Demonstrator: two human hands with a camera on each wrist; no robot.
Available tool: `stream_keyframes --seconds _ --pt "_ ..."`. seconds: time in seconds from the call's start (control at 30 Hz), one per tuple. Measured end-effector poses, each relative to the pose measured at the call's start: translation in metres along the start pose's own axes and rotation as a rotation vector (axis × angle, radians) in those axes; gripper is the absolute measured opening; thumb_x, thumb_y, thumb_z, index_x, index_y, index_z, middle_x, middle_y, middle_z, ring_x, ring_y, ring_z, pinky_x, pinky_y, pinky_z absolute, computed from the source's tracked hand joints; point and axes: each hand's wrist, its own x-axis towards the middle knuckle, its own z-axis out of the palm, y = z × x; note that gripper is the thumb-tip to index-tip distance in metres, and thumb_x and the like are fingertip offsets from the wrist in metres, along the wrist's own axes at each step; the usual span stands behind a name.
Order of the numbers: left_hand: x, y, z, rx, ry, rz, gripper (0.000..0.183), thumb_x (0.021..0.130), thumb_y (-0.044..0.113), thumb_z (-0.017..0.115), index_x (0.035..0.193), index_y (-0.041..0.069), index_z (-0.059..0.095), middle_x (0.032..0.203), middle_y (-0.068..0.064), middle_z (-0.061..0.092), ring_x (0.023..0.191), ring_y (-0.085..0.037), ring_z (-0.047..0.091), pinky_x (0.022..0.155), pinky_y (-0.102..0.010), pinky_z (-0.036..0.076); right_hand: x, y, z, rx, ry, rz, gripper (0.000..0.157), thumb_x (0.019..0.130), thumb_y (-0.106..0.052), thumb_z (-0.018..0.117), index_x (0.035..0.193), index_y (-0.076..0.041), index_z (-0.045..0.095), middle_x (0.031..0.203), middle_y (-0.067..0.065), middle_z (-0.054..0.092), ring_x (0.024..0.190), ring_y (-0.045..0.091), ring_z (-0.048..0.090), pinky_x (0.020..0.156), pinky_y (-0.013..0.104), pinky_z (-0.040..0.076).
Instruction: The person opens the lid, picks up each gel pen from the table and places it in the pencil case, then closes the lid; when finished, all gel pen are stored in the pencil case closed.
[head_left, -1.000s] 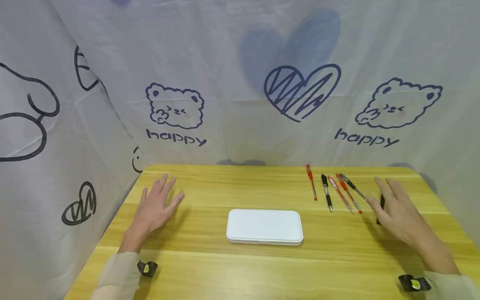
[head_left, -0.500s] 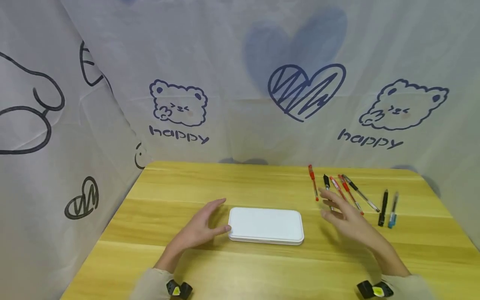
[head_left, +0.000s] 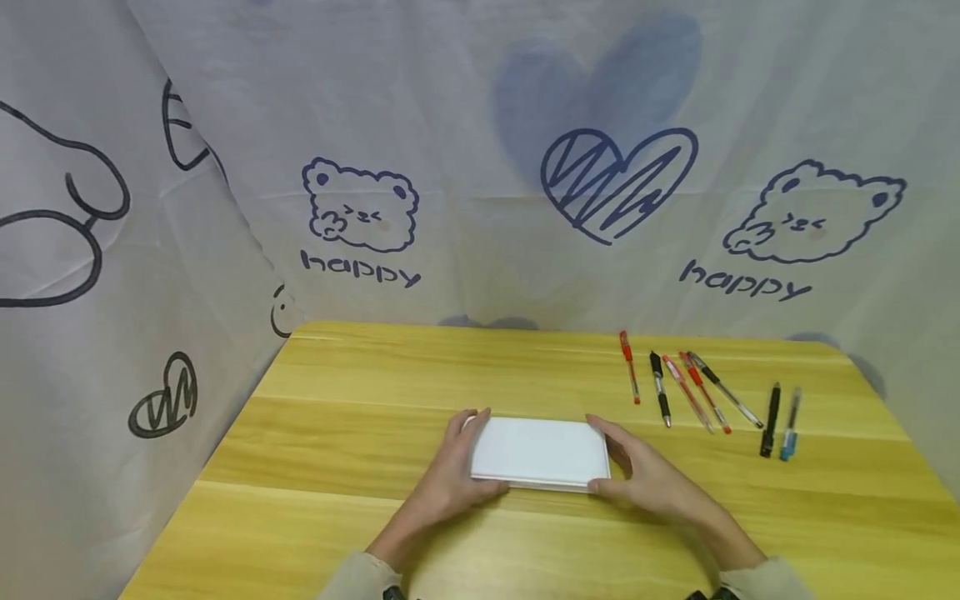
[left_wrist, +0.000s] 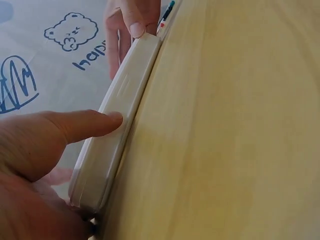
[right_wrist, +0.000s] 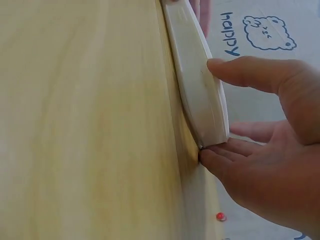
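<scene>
I have the left hand (head_left: 450, 479) and the right hand (head_left: 656, 482) gripping opposite ends of a white case (head_left: 540, 450), both thumbs on its near side. The case is at the middle of the tabletop (head_left: 375, 375); I can't tell whether it is slightly raised. To its right I see seven pens (head_left: 696, 377), the blue-capped pen (head_left: 788, 446) outermost.

Yellow wood-grain worktop (head_left: 337, 400): free passage at far left; white rectangular case (head_left: 540, 452) blocks centre; slim red, black and blue pens (head_left: 694, 377) obstruct right rear.
</scene>
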Motion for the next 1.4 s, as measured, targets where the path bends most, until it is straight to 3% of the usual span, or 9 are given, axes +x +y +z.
stream_keyframes --seconds 0.33,0.53,0.67,1.13,1.27,1.4 --pt "0.001 0.001 0.016 0.039 0.135 -0.031 0.109 0.057 0.014 0.096 0.151 -0.004 0.043 0.146 -0.021 0.040 0.129 -0.037 0.049 0.109 -0.052 0.044 0.000 -0.003 0.009 -0.277 0.133 -0.043 0.094 0.078 -0.008 0.089 0.153 0.009 0.036 0.158 0.032 0.034 0.145 0.046 0.034 0.112 0.046 0.037" --pt "0.001 0.003 0.023 0.045 0.174 -0.067 0.110 0.056 0.016 0.096 0.151 -0.002 0.045 0.148 -0.015 0.040 0.129 -0.035 0.050 0.108 -0.049 0.046 0.001 -0.006 0.012 -0.451 0.198 -0.047 0.093 0.073 -0.012 0.091 0.150 0.008 0.043 0.153 0.030 0.043 0.140 0.045 0.043 0.110 0.051 0.040" --pt "0.001 0.004 0.024 0.054 0.190 -0.068 0.109 0.056 0.018 0.095 0.151 -0.001 0.046 0.148 -0.014 0.041 0.128 -0.034 0.051 0.108 -0.049 0.046 0.003 -0.008 0.013 -0.491 0.223 -0.048 0.092 0.070 -0.013 0.092 0.148 0.008 0.047 0.150 0.029 0.048 0.137 0.045 0.048 0.109 0.053 0.043" --pt "0.000 0.003 0.025 0.086 0.220 -0.069 0.108 0.054 0.017 0.095 0.149 -0.004 0.046 0.147 -0.015 0.043 0.127 -0.033 0.052 0.108 -0.048 0.046 0.007 -0.009 0.012 -0.474 0.239 -0.023 0.089 0.064 -0.014 0.093 0.143 0.005 0.055 0.145 0.025 0.055 0.133 0.043 0.053 0.108 0.051 0.044" --pt "-0.002 0.002 0.023 0.083 0.231 -0.071 0.108 0.054 0.017 0.096 0.149 -0.003 0.048 0.147 -0.014 0.044 0.129 -0.034 0.051 0.109 -0.048 0.046 0.007 -0.009 0.009 -0.393 0.202 -0.005 0.086 0.069 -0.015 0.091 0.144 0.005 0.054 0.147 0.024 0.053 0.135 0.043 0.050 0.108 0.048 0.044" --pt "-0.002 -0.002 0.016 0.069 0.190 -0.057 0.112 0.056 0.021 0.101 0.150 -0.001 0.046 0.149 -0.016 0.044 0.132 -0.038 0.049 0.110 -0.052 0.044 0.005 -0.006 0.000 -0.191 0.134 0.024 0.084 0.077 -0.018 0.090 0.147 0.007 0.049 0.152 0.027 0.046 0.138 0.045 0.045 0.108 0.045 0.043"
